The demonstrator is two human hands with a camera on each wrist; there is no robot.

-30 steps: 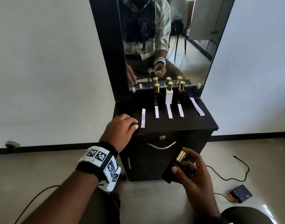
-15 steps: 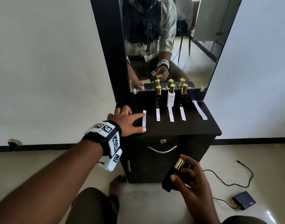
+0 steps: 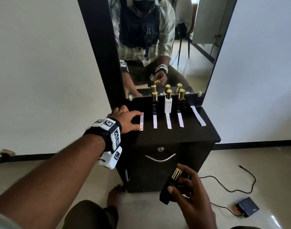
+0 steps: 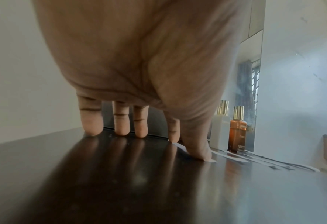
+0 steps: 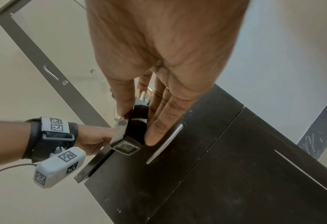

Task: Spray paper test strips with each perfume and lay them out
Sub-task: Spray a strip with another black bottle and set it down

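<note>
Paper strip (image 3: 141,121) pressed flat on the tabletop (image 3: 187,135) under the left hand (image 3: 125,119).

Fingers of that grip are spread and straight, thumb and forefinger tips set on the strip's two ends. Four more strips (image 3: 168,121) are laid to its right, three before upright perfume bottles (image 3: 168,103). Lower right, off the tabletop, a black gold-capped bottle (image 3: 170,185) is clasped in the right hand (image 3: 193,200), its grip curled around it.

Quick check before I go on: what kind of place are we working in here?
Probably a plain room at home or in an office, at a black dressing table: a tall mirror behind it, perfume bottles along the back, bare white walls.
</note>
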